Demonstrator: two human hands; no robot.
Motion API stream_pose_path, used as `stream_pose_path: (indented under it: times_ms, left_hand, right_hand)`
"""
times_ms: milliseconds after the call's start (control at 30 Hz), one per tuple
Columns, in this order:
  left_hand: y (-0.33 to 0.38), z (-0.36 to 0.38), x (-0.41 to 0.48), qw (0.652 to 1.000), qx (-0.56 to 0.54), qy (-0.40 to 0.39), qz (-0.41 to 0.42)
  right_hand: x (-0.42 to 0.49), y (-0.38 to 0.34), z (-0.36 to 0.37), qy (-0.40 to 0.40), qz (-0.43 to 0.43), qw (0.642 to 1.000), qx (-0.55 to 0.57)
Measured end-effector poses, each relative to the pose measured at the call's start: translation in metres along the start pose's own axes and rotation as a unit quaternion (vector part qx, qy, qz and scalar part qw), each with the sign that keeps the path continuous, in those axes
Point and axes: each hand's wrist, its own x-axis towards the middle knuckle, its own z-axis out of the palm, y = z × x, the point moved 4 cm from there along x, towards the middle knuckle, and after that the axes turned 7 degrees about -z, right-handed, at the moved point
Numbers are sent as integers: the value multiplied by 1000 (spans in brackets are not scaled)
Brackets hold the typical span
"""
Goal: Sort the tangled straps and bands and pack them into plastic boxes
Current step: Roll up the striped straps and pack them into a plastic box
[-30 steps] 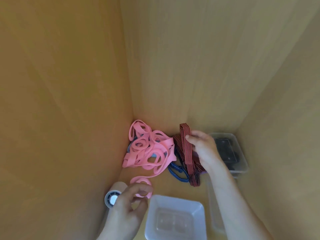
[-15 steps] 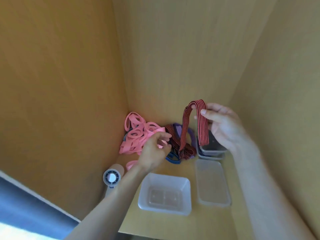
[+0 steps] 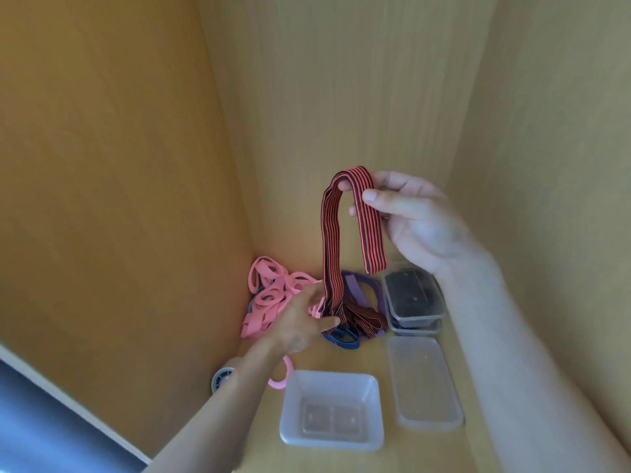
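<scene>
- While the right hand (image 3: pixel 416 220) pinches the striped strap (image 3: pixel 329 240) between thumb and fingers, it holds the loop higher than a second ago.
- The left hand (image 3: pixel 300 324), earlier nearer the person, now grips the strap's lower end, just right of the pink bands (image 3: pixel 269 295).

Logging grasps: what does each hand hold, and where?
Right hand pinches the red-and-black striped elastic strap at its raised fold; left hand grips it near the bottom.

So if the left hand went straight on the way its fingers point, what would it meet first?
Probably the hanging striped strap: the left hand points at its lower end, seemingly touching it. The purple band lies beyond.
</scene>
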Motion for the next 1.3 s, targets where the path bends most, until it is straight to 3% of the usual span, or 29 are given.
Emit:
stream_pose_path:
  times_ms: [167, 333, 834, 967, 1167, 1301]
  left_hand:
    - [-2, 12, -11, 991, -125, -15, -41]
    - [3, 27, -18, 961, -256, -59, -89]
    - [5, 32, -16, 908, -379, -127, -125]
    - [2, 25, -15, 891, -417, -105, -146]
    - [-10, -7, -6, 825, -526, -7, -206]
    - [-10, -26, -3, 834, -517, 45, -188]
  right_hand:
    - [4, 0, 12, -8, -4, 1000, 18]
    - [13, -5, 16, 16, -5, 1000, 9]
    - [17, 20, -12, 123, 35, 992, -13]
    - [11, 22, -21, 151, 28, 988, 10]
    - [-23, 38, -35, 185, 50, 981, 33]
    - [-58, 76, -49, 188, 137, 972, -26]
